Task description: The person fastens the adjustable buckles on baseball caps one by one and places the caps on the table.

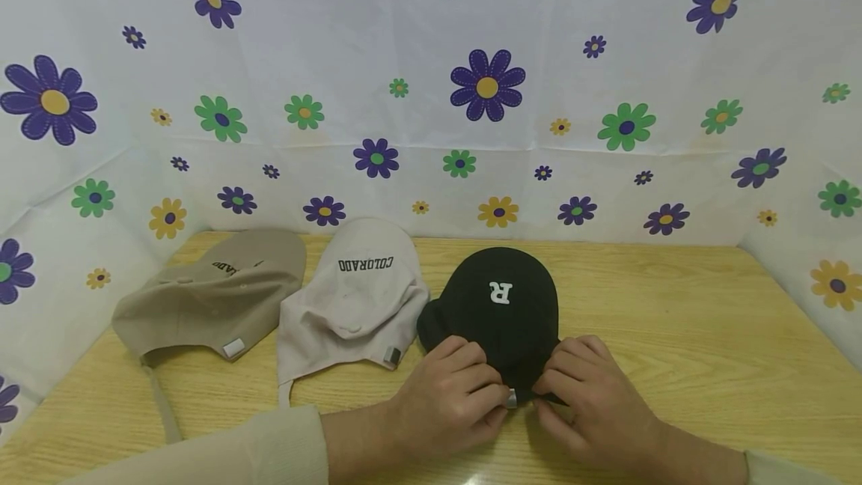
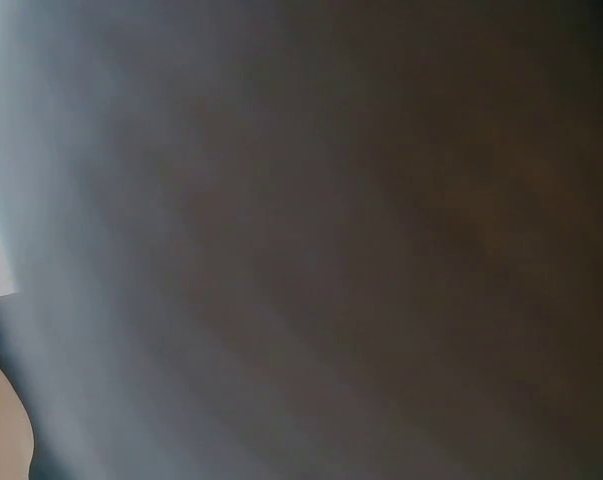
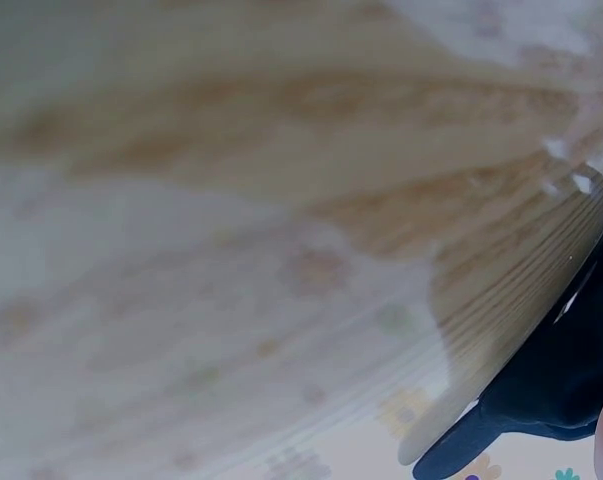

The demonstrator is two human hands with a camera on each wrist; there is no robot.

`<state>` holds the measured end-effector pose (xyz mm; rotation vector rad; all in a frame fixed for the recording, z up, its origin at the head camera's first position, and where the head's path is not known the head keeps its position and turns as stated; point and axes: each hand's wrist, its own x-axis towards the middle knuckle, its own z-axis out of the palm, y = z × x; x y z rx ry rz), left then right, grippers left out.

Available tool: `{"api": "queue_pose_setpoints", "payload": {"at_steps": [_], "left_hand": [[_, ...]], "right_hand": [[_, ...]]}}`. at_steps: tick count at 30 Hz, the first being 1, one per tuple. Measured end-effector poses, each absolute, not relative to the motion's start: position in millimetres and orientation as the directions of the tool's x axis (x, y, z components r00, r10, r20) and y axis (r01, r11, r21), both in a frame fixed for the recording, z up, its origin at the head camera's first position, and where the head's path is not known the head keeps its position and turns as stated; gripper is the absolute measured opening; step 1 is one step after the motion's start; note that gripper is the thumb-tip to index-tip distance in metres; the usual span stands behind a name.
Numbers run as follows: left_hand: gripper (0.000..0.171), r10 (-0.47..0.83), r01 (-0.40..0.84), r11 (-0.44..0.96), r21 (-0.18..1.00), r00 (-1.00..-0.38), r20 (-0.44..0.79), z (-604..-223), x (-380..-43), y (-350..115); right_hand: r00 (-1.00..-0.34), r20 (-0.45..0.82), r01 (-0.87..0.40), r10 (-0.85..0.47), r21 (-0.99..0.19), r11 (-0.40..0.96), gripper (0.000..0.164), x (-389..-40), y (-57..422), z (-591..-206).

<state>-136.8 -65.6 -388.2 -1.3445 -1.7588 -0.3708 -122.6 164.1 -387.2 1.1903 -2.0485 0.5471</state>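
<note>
Clearly, left fingers (image 1: 480,379) and right fingers (image 1: 569,383) pinching a black cap (image 1: 515,324), white R (image 1: 501,293) visible only from the head.

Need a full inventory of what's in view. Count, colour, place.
black cap: 1, black with a white R, on the table, rightmost of the caps
pale cap: 1, pale greyish pink with dark COLORADO lettering, middle of the row
tan cap: 1, tan with dark lettering, leftmost
straps: 2 plainly visible, matching their caps, at the near ends of the tan and pale caps
table: 1, yellowish wood grain, under the caps
cloth: white with purple, green and yellow flowers, behind and beside the table
sleeves: 2, beige, on the forearms
left hand: 1, bare, gripping the black cap's near left edge
right hand: 1, bare, gripping its near right edge
</note>
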Motion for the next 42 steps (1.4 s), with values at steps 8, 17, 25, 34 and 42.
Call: {"api": "queue_pose_setpoints", "payload": {"at_steps": [8, 17, 25, 34, 42], "left_hand": [[0.011, 0.632, 0.891, 0.370, -0.263, -0.034, 0.774, -389.1, -137.2, -65.0], [0.018, 0.641, 0.895, 0.368, -0.251, -0.048, 0.766, -389.0, -136.6, -66.5], [0.019, 0.645, 0.893, 0.371, -0.253, -0.052, 0.763, -389.2, -136.4, -66.9], [0.018, 0.637, 0.893, 0.367, -0.261, -0.037, 0.770, -388.7, -136.9, -66.0], [0.021, 0.632, 0.890, 0.368, -0.267, -0.029, 0.775, -389.0, -137.4, -65.7]], "right_hand": [[-0.355, 0.730, -0.868, -0.584, -0.026, 0.496, 0.027, -121.5, 164.2, -386.7], [-0.434, 0.640, -0.854, -0.634, -0.068, 0.516, 0.020, -118.1, 166.4, -387.0], [-0.375, 0.676, -0.879, -0.635, -0.042, 0.475, 0.025, -119.7, 162.8, -387.0], [-0.367, 0.674, -0.882, -0.640, -0.033, 0.471, 0.028, -121.0, 162.0, -388.7], [-0.337, 0.693, -0.891, -0.638, -0.016, 0.453, 0.026, -120.5, 161.8, -386.2]]}}
